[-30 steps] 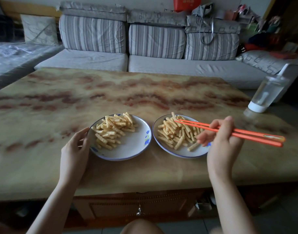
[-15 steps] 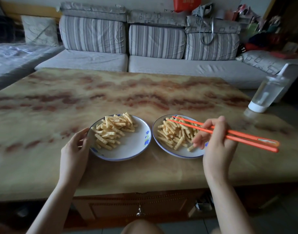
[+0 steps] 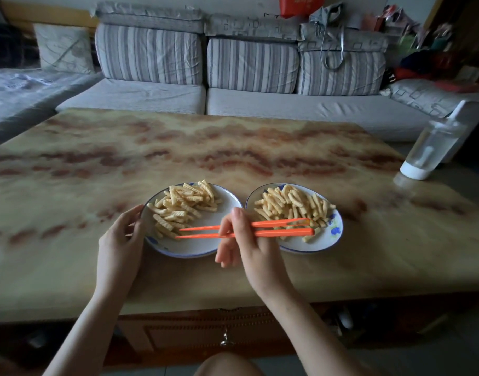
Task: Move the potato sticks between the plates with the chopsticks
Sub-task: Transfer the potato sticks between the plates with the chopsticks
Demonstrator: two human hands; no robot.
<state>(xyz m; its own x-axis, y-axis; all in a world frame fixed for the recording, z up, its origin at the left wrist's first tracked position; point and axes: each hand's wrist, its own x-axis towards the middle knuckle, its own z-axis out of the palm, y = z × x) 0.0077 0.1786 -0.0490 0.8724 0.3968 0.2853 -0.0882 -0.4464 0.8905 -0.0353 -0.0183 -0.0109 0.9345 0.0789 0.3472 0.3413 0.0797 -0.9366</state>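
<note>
2 plates [image 3: 227, 213] side by side

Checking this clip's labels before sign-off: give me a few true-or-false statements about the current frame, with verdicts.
1. The left plate and the right plate both hold potato sticks. True.
2. The chopsticks are in the left hand. False: the right hand grips them, and the left hand holds the left plate's rim.
3. The chopsticks' tips are over the left plate. True.
4. The bottle stands between the two plates. False: it stands near the right edge of the table, apart from both plates.
</note>
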